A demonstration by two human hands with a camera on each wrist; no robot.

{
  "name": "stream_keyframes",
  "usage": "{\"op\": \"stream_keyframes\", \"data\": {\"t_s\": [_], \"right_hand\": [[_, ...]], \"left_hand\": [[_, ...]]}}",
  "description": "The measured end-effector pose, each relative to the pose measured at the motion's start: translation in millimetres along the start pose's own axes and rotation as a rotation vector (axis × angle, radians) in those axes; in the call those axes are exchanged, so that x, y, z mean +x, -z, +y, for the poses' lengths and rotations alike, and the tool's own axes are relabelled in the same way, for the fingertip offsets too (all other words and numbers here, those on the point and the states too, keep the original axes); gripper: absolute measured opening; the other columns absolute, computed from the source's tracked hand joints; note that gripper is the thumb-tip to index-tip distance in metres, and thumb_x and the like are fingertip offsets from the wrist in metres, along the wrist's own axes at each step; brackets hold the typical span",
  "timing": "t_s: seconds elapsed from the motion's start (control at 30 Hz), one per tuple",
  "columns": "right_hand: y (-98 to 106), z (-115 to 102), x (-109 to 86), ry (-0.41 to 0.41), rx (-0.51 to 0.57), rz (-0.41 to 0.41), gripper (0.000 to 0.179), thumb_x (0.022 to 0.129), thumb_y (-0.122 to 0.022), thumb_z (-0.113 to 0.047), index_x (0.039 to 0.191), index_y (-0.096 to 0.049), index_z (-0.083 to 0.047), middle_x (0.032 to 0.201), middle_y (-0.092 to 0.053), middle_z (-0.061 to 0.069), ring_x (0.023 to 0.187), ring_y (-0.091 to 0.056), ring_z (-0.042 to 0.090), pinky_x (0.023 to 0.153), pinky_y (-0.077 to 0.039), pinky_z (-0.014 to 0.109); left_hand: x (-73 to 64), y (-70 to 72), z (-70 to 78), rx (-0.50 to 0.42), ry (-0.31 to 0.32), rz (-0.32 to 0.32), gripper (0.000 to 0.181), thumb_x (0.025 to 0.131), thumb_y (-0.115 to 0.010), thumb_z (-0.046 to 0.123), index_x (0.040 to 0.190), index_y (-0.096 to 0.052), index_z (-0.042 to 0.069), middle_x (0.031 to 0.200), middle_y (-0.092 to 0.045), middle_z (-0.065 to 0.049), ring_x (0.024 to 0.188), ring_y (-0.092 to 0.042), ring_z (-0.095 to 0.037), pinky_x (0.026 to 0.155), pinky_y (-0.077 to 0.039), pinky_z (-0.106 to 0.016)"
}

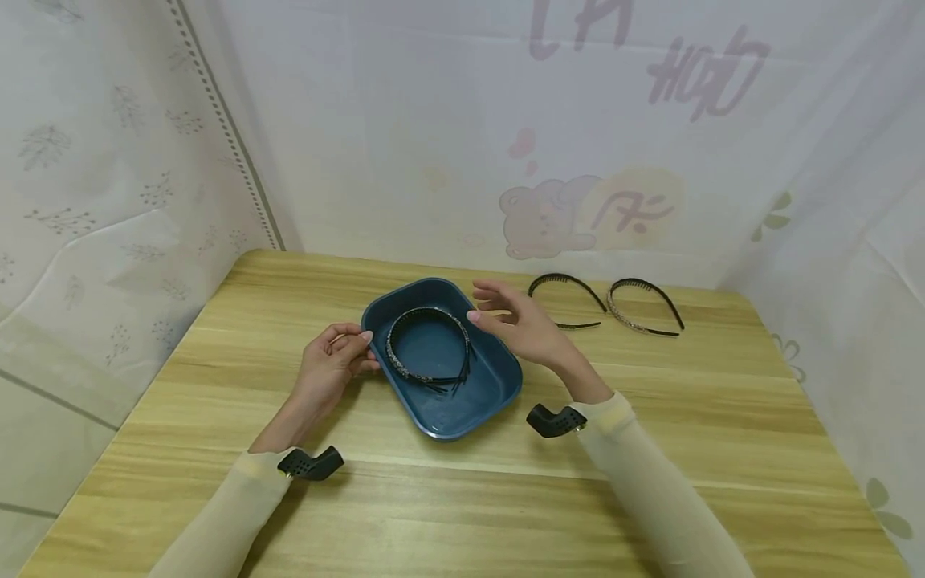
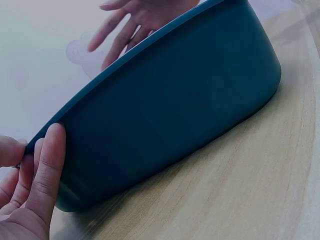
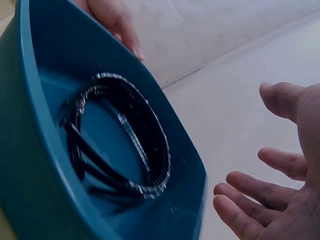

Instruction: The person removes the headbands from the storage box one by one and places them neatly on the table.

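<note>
A blue plastic basin [image 1: 462,413] sits on the table with several black headbands [image 1: 393,351] stacked inside, their outer bands speckled with glitter. My left hand [image 1: 328,369] pinches the basin's left rim, thumb on top and fingers beneath; the left wrist view shows those fingers [image 2: 46,170] against the outer wall. Over the basin's right rim hovers my right hand [image 1: 531,329], fingers spread and relaxed, holding nothing. In the right wrist view its fingers [image 3: 260,192] stand apart from the headbands [image 3: 162,150].
Two more headbands lie on the wooden table [image 1: 723,417] at the back right: a black one [image 1: 560,277], partly behind my right hand, and a glittery one [image 1: 636,282] beside it. Printed curtains [image 1: 405,144] hang along the table's back and sides.
</note>
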State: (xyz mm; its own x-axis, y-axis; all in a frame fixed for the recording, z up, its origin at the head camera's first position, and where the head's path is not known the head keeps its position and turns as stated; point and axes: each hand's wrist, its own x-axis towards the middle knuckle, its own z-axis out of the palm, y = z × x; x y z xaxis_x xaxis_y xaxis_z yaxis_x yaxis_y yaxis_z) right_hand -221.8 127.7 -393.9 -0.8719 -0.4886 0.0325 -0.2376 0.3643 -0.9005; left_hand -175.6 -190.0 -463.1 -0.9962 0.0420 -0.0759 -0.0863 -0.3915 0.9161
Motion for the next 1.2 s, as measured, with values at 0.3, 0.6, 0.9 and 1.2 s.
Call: {"op": "stream_keyframes", "data": {"t_s": [0.3, 0.6, 0.9, 1.2], "right_hand": [[-26, -7, 11.6, 0.021, 0.032, -0.064, 0.057, 0.105, -0.062, -0.029, 0.155, -0.041, -0.011, 0.152, -0.052, 0.016, 0.135, -0.056, 0.028, 0.116, -0.050, 0.046], [-47, -6, 25.8, -0.061, 0.033, -0.126, 0.057, 0.104, -0.061, -0.040, 0.153, -0.045, -0.016, 0.143, -0.062, 0.008, 0.128, -0.062, 0.022, 0.108, -0.056, 0.043], [-64, -2, 42.0, -0.203, 0.134, -0.167, 0.056, 0.102, -0.064, -0.039, 0.149, -0.049, -0.013, 0.135, -0.066, 0.012, 0.125, -0.065, 0.031, 0.107, -0.058, 0.042], [-82, 2, 52.9, -0.296, 0.264, -0.191, 0.046, 0.101, -0.068, -0.035, 0.138, -0.061, -0.009, 0.132, -0.069, 0.013, 0.116, -0.070, 0.027, 0.101, -0.061, 0.037]], "left_hand": [[-0.5, 1.5, 0.1, 0.006, -0.001, -0.009, 0.016, 0.101, -0.065, 0.008, 0.110, -0.051, 0.005, 0.081, -0.071, 0.001, 0.068, -0.070, -0.013, 0.068, -0.066, -0.026], [0.4, 2.1, 0.3, 0.027, 0.007, -0.007, 0.019, 0.101, -0.066, 0.009, 0.111, -0.051, 0.004, 0.080, -0.071, 0.001, 0.069, -0.070, -0.013, 0.069, -0.066, -0.026], [0.4, 3.1, -0.4, 0.033, 0.013, -0.015, 0.021, 0.101, -0.066, 0.011, 0.113, -0.050, 0.004, 0.082, -0.073, 0.001, 0.070, -0.071, -0.012, 0.070, -0.066, -0.026], [0.6, 3.6, -0.9, 0.035, 0.012, -0.011, 0.020, 0.101, -0.066, 0.012, 0.111, -0.050, 0.005, 0.082, -0.073, 0.000, 0.070, -0.071, -0.014, 0.071, -0.067, -0.027]]}}
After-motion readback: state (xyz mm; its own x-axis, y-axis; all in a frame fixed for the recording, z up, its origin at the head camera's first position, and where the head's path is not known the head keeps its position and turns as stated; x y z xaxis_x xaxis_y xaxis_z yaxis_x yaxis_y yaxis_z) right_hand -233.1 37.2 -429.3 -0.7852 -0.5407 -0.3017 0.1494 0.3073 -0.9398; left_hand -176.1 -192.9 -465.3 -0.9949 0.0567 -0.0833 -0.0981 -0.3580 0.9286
